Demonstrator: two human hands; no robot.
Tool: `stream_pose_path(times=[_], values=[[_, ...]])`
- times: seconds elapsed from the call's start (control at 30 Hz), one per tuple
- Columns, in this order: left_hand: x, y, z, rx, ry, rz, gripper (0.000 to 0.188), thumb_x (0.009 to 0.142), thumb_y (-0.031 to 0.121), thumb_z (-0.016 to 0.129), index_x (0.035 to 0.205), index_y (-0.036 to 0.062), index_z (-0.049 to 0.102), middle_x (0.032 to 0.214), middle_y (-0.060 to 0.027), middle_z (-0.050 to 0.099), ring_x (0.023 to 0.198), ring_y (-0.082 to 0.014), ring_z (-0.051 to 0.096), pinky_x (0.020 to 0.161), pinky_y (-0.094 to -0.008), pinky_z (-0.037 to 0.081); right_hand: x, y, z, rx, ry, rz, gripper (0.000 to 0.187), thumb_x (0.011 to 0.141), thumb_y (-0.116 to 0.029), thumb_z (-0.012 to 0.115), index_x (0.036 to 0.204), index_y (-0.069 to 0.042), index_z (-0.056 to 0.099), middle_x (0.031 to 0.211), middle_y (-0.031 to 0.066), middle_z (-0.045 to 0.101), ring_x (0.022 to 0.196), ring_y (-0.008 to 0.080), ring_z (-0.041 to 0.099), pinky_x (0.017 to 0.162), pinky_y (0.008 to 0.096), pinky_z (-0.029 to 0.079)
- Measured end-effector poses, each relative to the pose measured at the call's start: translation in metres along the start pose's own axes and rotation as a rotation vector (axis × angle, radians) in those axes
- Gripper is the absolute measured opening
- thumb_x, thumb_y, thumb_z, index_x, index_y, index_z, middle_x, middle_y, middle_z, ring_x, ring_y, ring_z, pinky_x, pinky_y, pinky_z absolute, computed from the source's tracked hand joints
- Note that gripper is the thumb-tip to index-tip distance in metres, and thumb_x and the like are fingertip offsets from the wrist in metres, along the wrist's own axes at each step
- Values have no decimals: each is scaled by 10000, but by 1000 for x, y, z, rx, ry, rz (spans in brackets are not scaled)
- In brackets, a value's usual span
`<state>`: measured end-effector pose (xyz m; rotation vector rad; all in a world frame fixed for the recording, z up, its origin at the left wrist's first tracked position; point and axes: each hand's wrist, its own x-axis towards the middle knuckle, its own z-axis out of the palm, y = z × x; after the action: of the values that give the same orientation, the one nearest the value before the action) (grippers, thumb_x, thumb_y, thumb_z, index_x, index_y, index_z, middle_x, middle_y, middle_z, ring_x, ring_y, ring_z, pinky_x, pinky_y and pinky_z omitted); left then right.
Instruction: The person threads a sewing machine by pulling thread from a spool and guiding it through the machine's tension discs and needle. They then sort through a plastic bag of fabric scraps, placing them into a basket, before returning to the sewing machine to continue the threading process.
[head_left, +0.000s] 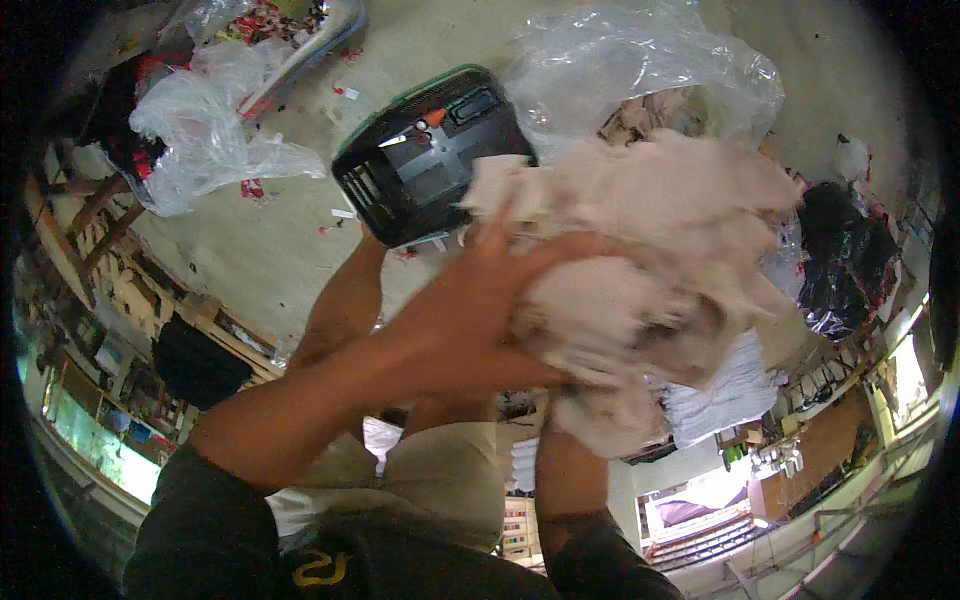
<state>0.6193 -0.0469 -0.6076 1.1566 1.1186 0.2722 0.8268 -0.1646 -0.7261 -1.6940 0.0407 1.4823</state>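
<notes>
Black tub holding scissors, left grip spread around pale cloths, right grip hidden, its hold unclear

- The tray lies on the floor, beyond the left hand.
- The scissors lie in the tray.
- The bundle is right of the left hand, touching it, and overlaps the tray's right edge in view.
- The right forearm runs up behind the bundle, which hides the right hand.
- The bag lies beyond the bundle, with cloth in it.
- Plastic lies left of the tray, beside the bin.
- The sack is right of the bundle; the stack sits nearer, partly behind the bundle.
</notes>
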Motion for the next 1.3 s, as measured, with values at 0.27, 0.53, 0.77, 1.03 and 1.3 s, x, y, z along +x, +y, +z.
stream_pose_path(times=[0.27, 0.53, 0.77, 1.03, 1.3], values=[[15, -237, -54, -314, -96, -330, 1091, 606, 249, 950, 1523, 105, 375, 1530, -208, 339, 1424, -361, 354, 1169, -424, 330, 77, 186, 48, 178, -124, 352, 586, 1003, -323, 541, 1509, -76, 378, 1480, 159, 466, 1295, 273, 483, 1062, 398, 416], [14, -382, -30, 182, 135, -116, 731, 852, 320, 757, 1473, 94, 447, 1469, -230, 466, 1393, -387, 413, 1161, -431, 344, 111, 148, 86, -918, -129, -231, 438, 962, -155, 599, 1379, -44, 527, 1374, 158, 539, 1200, 273, 576, 1027, 371, 439], [7, -223, -3, -7, 325, -92, 360, 884, 156, 703, 1219, 41, 638, 1207, -185, 634, 1178, -357, 584, 1049, -411, 445, 110, -27, 34, -925, 50, -926, 324, 919, 22, 514, 1229, -5, 603, 1166, 106, 651, 937, 194, 668, 848, 346, 525], [234, -85, 141, -41, 128, 556, 280, 911, 136, 644, 1175, 43, 632, 1239, -166, 604, 1148, -356, 595, 1004, -439, 468, 414, -113, -163, -819, 245, -264, 426, 935, -284, 550, 1245, -8, 649, 1136, 146, 686, 1060, 276, 625, 889, 347, 472], [364, -272, 201, 141, 121, -614, 663, 914, 448, 585, 1401, 11, 478, 1394, -196, 514, 1245, -311, 514, 1007, -426, 434, 457, -37, -193, -865, 233, 146, 621, 928, -466, 579, 1338, 0, 567, 1259, 168, 625, 1095, 283, 610, 933, 406, 473]])
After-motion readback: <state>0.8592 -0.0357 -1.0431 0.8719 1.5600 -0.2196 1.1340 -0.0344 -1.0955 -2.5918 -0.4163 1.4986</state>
